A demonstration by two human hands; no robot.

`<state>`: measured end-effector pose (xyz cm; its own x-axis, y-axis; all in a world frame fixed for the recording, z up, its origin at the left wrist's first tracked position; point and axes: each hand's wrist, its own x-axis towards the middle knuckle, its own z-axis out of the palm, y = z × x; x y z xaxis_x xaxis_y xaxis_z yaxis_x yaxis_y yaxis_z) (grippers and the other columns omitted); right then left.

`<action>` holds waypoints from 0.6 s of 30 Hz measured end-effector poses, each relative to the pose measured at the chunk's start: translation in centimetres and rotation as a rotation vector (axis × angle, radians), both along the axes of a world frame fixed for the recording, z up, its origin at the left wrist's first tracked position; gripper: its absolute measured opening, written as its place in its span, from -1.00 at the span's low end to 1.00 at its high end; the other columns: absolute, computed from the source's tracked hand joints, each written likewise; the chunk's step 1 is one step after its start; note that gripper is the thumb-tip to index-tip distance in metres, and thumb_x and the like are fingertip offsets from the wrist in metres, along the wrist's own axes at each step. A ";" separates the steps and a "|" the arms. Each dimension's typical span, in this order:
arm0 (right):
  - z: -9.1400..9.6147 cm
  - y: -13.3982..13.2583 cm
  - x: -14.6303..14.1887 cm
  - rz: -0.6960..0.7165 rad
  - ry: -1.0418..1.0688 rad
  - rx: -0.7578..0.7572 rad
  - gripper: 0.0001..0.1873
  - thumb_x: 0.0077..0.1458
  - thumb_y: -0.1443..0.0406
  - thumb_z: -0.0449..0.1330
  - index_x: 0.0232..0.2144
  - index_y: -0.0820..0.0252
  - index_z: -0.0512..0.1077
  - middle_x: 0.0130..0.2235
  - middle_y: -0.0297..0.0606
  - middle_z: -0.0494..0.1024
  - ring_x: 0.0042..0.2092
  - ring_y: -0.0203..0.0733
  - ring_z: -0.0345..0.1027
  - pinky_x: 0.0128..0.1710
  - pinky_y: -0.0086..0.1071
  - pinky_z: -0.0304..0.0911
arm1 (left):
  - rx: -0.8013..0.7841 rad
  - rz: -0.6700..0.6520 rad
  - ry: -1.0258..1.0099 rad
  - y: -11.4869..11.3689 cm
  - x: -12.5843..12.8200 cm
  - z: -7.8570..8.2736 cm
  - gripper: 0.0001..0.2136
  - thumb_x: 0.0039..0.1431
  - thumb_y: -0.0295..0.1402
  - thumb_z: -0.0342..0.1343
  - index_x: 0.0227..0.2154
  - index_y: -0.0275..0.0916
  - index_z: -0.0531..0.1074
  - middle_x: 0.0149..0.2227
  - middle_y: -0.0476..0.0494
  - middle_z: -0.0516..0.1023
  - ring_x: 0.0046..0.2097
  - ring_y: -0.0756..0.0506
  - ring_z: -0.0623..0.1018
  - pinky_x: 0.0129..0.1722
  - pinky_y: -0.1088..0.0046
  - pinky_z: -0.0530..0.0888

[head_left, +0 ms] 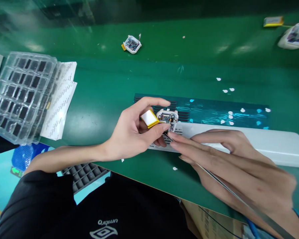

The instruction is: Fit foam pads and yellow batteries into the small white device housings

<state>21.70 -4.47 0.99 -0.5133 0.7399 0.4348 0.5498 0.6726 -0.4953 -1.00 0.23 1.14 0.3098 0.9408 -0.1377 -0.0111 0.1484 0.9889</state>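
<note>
My left hand is closed around a small white device housing with a circuit board inside, held above the bench. A silver and yellow pouch battery lies beside the housing, within the same fingers. My right hand grips slim metal tweezers, which slant down toward the lower right. Their tips meet the lower edge of the housing near my left thumb, where the exact contact is hidden by fingers.
A clear compartment tray stands at the left on printed white sheets. Behind are another opened housing and, far right, a white device with a battery. A blue film strip and long white block lie near my hands.
</note>
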 end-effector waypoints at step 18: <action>-0.7 0.9 0.0 0.036 0.014 0.096 -0.13 0.27 0.62 0.29 0.48 -0.04 0.23 0.14 -0.27 0.67 0.03 0.00 0.65 -0.10 -0.11 0.66 | -0.041 -0.026 -0.020 0.3 0.0 -0.5 -0.78 0.32 -0.32 0.29 -0.03 -0.20 0.51 -0.43 0.01 0.62 -0.48 -0.08 0.64 -0.43 0.35 0.66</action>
<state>21.70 -3.57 0.25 -0.5320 0.6756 0.5104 0.5180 0.7365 -0.4350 -1.02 0.53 0.68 0.3369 0.9261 -0.1697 -0.0261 0.1893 0.9816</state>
